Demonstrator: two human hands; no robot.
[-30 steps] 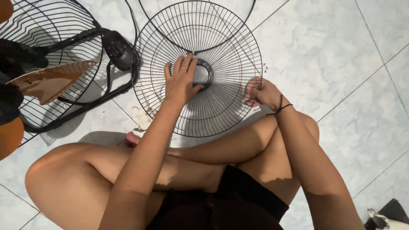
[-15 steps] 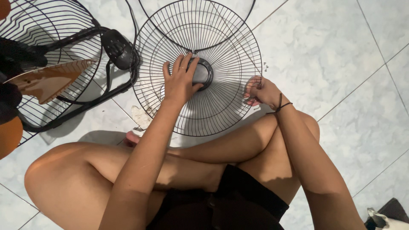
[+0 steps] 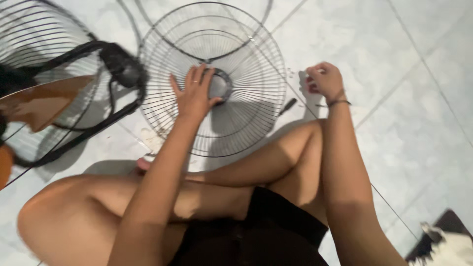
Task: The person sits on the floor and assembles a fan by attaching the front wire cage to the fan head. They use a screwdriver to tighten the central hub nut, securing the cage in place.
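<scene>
While the left hand (image 3: 194, 96) lies open on the fan grille's (image 3: 246, 118) hub (image 3: 220, 84), the right hand (image 3: 324, 78) hovers beside it, fingers curled.

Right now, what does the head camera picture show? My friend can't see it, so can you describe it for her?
A person sits cross-legged on a pale tiled floor, left hand flat on the hub of a round wire fan guard. The right hand is lifted off the guard's right rim, loosely curled. Another fan lies to the left.

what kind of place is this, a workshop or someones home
Most likely a home floor, not a workshop: pale marbled floor tiles, a person sitting cross-legged on them, and a dismantled fan's round black wire guard lying flat.
</scene>
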